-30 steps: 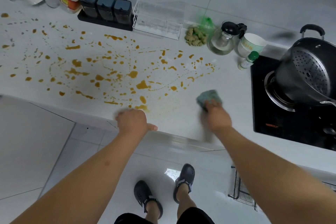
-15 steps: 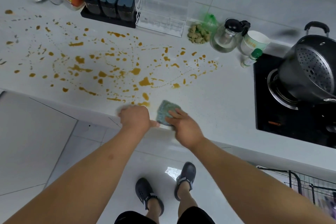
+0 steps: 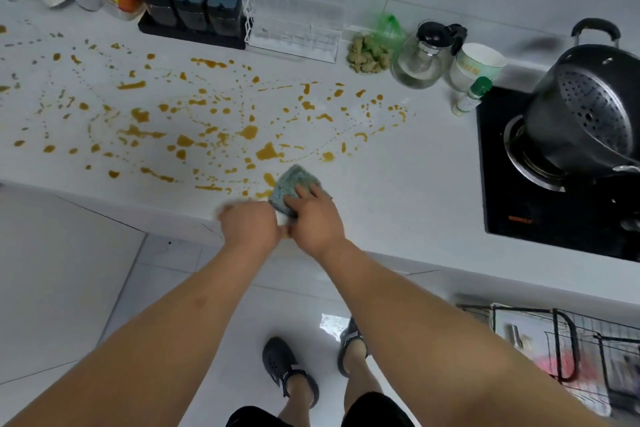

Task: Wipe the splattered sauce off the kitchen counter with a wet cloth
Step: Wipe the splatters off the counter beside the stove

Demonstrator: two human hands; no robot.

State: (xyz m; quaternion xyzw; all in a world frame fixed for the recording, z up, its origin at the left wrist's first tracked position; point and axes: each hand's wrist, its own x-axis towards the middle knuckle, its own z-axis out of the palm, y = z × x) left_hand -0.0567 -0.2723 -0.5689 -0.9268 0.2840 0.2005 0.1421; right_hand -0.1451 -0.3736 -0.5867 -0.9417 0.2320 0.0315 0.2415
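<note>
Head view: the right hand [image 3: 317,218] presses a blue-green wet cloth [image 3: 292,189] flat on the white counter [image 3: 415,184] near its front edge, fingers spread over it rather than curled round, which suits pushing it across the surface. The left hand [image 3: 249,225] sits curled at the counter's edge, touching the cloth's near corner, seemingly to brace or catch drips; whether it pinches anything I cannot tell. Orange-brown sauce splatter [image 3: 194,135] covers the counter leftward, nearly all unwiped.
</note>
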